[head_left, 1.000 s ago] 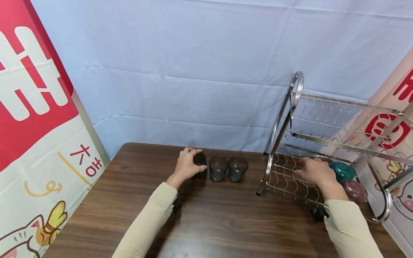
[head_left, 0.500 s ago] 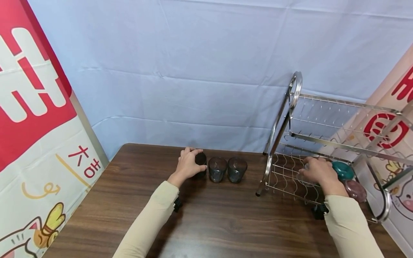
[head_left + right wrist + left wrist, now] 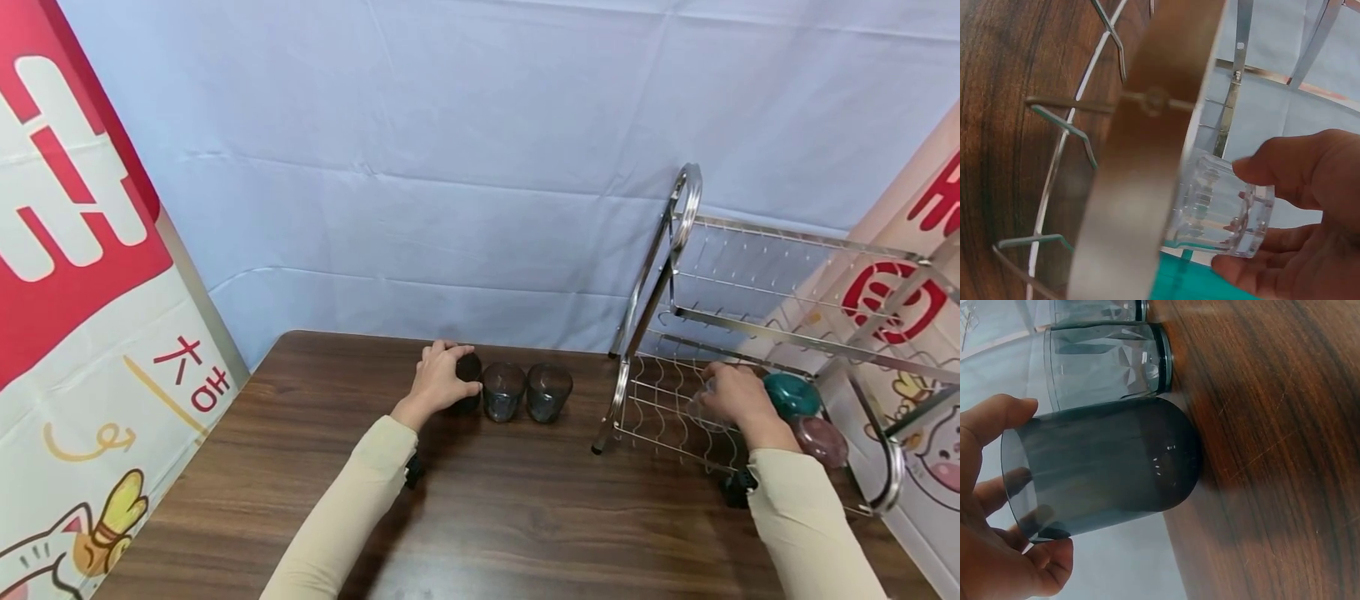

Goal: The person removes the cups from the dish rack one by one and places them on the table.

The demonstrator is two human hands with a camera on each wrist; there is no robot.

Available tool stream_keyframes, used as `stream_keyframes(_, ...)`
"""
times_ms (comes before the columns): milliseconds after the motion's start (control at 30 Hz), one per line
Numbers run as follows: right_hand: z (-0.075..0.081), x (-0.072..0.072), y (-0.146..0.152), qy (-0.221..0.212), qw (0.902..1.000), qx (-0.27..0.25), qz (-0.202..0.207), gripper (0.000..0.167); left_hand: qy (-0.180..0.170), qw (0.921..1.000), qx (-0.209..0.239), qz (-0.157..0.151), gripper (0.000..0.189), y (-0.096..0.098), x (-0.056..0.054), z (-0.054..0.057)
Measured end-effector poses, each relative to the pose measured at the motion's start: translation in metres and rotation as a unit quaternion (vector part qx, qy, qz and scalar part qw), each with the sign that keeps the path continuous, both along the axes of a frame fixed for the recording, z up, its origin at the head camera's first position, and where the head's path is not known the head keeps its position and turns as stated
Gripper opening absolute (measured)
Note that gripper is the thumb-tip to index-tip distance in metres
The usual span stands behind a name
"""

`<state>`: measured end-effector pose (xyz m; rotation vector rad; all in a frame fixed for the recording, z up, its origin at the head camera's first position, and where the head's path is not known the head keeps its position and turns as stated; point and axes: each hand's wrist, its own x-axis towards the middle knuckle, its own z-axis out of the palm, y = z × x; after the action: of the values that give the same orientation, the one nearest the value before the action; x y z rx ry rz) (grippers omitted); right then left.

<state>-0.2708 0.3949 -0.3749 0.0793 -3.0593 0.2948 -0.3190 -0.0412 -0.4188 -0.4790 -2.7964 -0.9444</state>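
At the back of the table, my left hand point(image 3: 438, 379) grips a smoky dark glass point(image 3: 1104, 469) by its rim, thumb on one side and fingers on the other. The glass stands upright on the wood. Beside it are two more tinted glasses, one in the middle point(image 3: 504, 392) and one on the right point(image 3: 550, 392). On the lower shelf of a metal dish rack point(image 3: 750, 327), my right hand point(image 3: 738, 400) pinches a clear faceted cup point(image 3: 1216, 206) by its end. A rack bar partly covers that cup in the right wrist view.
To the right of my right hand, a teal bowl-like piece point(image 3: 791, 395) and a pinkish one point(image 3: 821, 442) sit on the lower shelf. The rack's upper tier overhangs them. A pale blue cloth point(image 3: 420, 208) hangs behind the brown table point(image 3: 525, 500).
My right hand has shifted slightly rightward on the lower shelf, and the clear cup now shows beneath its fingers. My left hand stays on the dark glass.
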Motion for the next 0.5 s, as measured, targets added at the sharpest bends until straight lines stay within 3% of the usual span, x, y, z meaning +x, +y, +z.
stream_keyframes(333,-0.0005,-0.0027,0.0025,0.005,0.9994,-0.031,-0.015,0.033,-0.015,0.9992,-0.036,-0.002,0.062,-0.003,-0.0016,0.0052)
stream_keyframes(500,-0.0003,-0.0023,0.0033,-0.003,0.999,-0.039,-0.023,0.034,-0.017,0.9993,-0.032,-0.007,0.062,-0.0036,-0.0001,0.0043)
